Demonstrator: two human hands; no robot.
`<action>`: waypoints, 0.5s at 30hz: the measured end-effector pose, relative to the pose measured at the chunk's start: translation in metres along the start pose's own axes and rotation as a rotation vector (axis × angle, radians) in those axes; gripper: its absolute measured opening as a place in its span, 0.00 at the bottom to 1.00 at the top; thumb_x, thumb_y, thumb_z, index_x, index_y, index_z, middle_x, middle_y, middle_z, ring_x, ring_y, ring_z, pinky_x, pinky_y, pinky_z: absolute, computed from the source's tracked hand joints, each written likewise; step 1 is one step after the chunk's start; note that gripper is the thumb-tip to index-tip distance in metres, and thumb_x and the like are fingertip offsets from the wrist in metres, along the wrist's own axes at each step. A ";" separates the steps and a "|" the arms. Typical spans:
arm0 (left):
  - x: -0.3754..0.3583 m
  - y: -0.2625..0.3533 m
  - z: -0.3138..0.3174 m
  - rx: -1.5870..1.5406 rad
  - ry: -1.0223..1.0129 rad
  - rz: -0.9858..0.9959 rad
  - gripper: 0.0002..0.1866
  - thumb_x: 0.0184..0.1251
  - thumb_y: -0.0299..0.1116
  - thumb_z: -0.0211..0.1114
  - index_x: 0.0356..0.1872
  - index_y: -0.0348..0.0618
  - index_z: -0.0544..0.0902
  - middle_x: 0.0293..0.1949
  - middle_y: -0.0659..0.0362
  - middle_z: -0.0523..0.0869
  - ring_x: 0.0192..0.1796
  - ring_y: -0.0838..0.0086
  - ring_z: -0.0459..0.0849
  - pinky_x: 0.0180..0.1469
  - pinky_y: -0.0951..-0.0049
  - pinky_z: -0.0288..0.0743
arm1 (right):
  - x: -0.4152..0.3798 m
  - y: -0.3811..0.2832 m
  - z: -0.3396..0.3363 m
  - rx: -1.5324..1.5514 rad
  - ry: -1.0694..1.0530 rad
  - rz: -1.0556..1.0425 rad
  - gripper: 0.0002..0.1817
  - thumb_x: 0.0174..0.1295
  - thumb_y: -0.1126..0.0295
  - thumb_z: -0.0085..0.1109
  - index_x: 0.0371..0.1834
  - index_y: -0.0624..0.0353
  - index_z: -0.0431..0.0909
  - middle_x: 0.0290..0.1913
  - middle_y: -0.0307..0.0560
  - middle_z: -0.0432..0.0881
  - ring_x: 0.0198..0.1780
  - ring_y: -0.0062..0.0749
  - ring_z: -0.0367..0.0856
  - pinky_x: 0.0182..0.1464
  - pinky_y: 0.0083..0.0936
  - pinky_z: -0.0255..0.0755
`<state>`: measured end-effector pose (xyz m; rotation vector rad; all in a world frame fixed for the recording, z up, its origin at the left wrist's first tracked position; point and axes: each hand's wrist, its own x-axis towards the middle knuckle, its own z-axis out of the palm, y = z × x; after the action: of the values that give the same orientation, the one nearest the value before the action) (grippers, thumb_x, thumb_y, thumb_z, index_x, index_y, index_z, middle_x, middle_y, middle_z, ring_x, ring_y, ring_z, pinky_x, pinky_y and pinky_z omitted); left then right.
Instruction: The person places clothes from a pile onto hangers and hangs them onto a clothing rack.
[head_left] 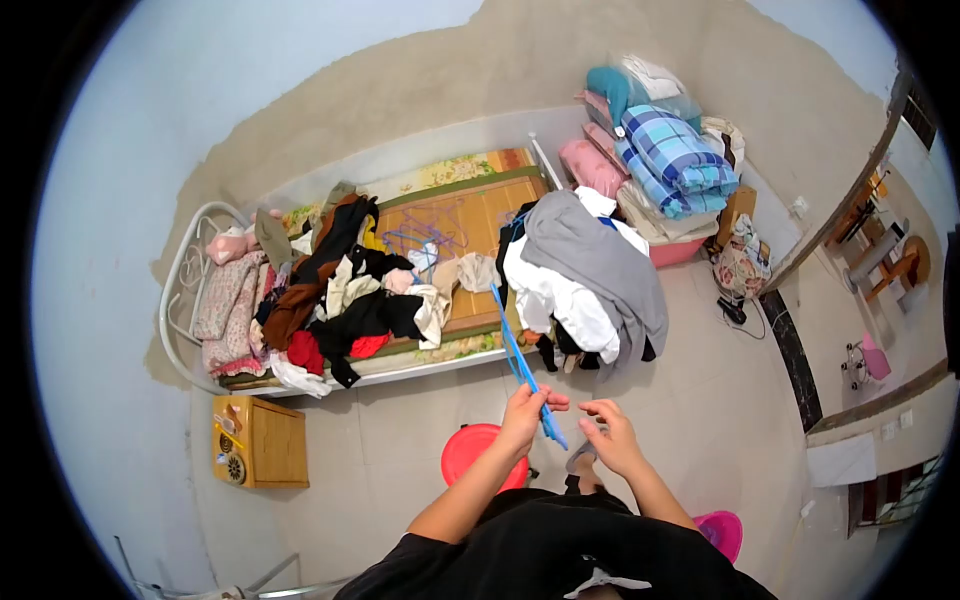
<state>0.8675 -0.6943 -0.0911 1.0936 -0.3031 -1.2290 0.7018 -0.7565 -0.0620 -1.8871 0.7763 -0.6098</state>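
Observation:
Blue clothes hangers [512, 347], seen edge-on as a narrow bundle, are gripped in my left hand [524, 413] in front of my body. They slant from beside the bed down past my fingers. Just to the right, my right hand [612, 436] is empty, its fingers apart and slightly curled toward the hangers. Beyond the hangers lies a heap of white and grey clothes [597, 265] on the bed's right end. More hangers [440, 228], purple and blue, lie on the bed mat [490, 207].
Mixed clothes [345, 285] cover the bed's left half. A red stool [470, 455] stands by my left forearm, a wooden cabinet [275, 440] at the left. Folded bedding [675, 165] is piled behind the bed's right end. A pink basin [724, 532] sits at my right.

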 end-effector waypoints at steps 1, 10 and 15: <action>0.015 -0.002 -0.001 -0.012 -0.007 -0.038 0.07 0.66 0.28 0.47 0.42 0.36 0.67 0.36 0.45 0.82 0.38 0.62 0.83 0.44 0.69 0.75 | 0.012 0.014 -0.010 0.060 0.018 0.068 0.15 0.57 0.65 0.57 0.45 0.62 0.76 0.44 0.50 0.75 0.46 0.39 0.75 0.48 0.30 0.68; 0.126 -0.002 0.046 0.082 0.189 -0.168 0.12 0.61 0.24 0.51 0.46 0.36 0.67 0.37 0.45 0.82 0.39 0.64 0.83 0.45 0.69 0.75 | 0.137 0.116 -0.106 0.152 -0.040 0.157 0.12 0.58 0.70 0.56 0.42 0.64 0.76 0.38 0.48 0.78 0.37 0.29 0.78 0.38 0.23 0.71; 0.170 0.018 0.060 0.109 0.297 -0.083 0.08 0.61 0.24 0.50 0.41 0.37 0.72 0.37 0.49 0.83 0.39 0.66 0.83 0.46 0.70 0.74 | 0.200 0.150 -0.119 0.227 -0.103 0.255 0.11 0.59 0.72 0.54 0.42 0.66 0.76 0.33 0.43 0.80 0.33 0.20 0.77 0.36 0.16 0.71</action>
<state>0.8991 -0.8724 -0.1066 1.3751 -0.0990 -1.1137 0.7151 -1.0230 -0.1341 -1.5689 0.8281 -0.4179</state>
